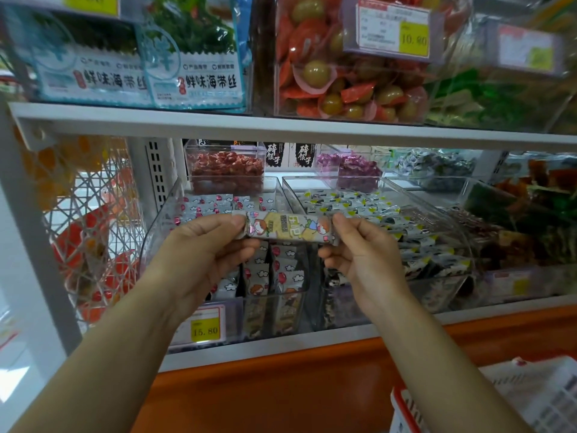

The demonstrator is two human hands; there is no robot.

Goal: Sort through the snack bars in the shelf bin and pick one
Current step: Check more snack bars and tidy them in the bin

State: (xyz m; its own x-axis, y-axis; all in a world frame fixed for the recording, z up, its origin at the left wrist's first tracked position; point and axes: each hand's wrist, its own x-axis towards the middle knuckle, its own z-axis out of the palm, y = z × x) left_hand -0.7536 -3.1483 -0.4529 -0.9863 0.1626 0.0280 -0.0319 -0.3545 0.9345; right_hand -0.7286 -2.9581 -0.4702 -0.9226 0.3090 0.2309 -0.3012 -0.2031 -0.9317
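Pinching the ends of one wrapped snack bar [288, 229] level above the clear shelf bin [162, 220], left hand [203, 248] and right hand [359, 245] suit it: probably light, fairly stiff, with slick crinkly film best gripped at the crimped seals.

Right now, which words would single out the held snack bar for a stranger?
Find the clear bin above the yellow 15.80 price tag. Before it, the left hand and right hand pinch one snack bar by its ends. Alone, it lies level, held clear of the other bars.
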